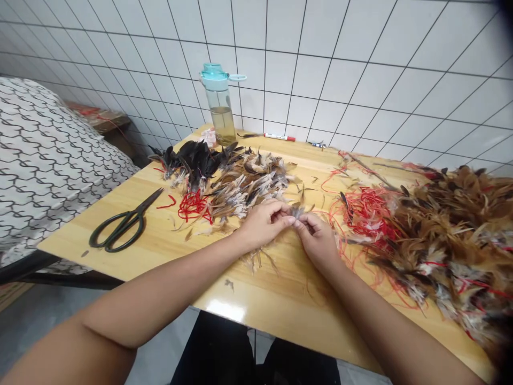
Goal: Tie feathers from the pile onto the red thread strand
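Observation:
My left hand [266, 220] and my right hand [316, 235] meet over the middle of the table, their fingertips pinched together on a small greyish-brown feather [297, 210]. Its lower end is hidden by my fingers. Just beyond my left hand lies a heap of brown and white feathers [252, 179], with black feathers [196, 160] at its left. Short red strings [194, 206] lie in front of the black ones. To the right of my right hand is a tangle of red string [371, 214], beside a large pile of brown feathers tied with red [452, 230].
Black-handled scissors [124, 224] lie at the table's left. A bottle with a turquoise lid [220, 107] stands at the back, near a red-capped marker [279, 137] by the tiled wall. Loose feather bits [258, 262] are scattered on the wooden table [160, 251].

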Tool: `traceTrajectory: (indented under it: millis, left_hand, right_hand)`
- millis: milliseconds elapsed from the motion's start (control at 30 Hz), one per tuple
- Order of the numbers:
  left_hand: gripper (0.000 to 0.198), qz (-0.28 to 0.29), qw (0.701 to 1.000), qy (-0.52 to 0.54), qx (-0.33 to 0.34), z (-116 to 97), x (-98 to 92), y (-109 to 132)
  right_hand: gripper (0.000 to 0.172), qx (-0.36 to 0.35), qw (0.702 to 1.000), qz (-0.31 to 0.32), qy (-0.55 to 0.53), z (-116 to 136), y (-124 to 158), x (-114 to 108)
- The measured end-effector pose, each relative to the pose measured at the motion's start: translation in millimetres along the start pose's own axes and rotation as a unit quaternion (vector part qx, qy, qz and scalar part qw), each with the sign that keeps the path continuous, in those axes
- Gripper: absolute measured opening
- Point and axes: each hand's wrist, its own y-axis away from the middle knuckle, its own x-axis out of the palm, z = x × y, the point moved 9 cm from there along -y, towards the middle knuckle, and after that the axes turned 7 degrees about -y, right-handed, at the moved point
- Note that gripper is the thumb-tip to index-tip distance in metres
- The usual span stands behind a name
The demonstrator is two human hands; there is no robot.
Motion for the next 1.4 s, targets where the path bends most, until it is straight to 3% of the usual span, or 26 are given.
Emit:
traceTrajectory:
  millis: [233,467,700,933,1100,1267,1400]
  left_hand:
    - [0.015,-0.009,0.994,0.096,-0.054,10.7,5.2,-1.9]
    - [0.022,0.022,0.973,0.191,-0.127,20.6,13.8,0.4]
    - [0.025,-0.036,0.960,0.243,-0.136,23.5,1.1,0.4]
    - [0.031,-0.039,0.956,0.263,-0.123,23.9,1.3,-0.9]
    - [0.025,-0.023,0.956,0.280,-0.085,16.9,3.7,-3.5]
    - [0.016,-0.011,0.957,0.284,-0.049,9.1,1.1,-4.9]
    - [0.013,0.005,0.961,0.276,-0.018,5.0,1.2,-6.2]
  right_hand:
    - [0.015,-0.050,0.998,0.020,0.042,6.8,1.7,6.2]
    - [0.017,-0.019,0.999,0.012,0.030,1.9,1.0,4.0]
    - [0.021,0.040,0.999,0.007,-0.009,-10.1,0.6,2.4]
    - [0.020,0.050,0.998,0.005,-0.025,-10.1,-0.8,1.7]
    - [0.021,0.049,0.998,0.016,-0.046,-11.8,-3.4,2.3]
    - [0.022,0.054,0.993,0.063,-0.079,-15.3,-6.4,7.1]
    - [0.030,0.107,0.978,0.093,-0.154,-18.0,-6.0,8.7]
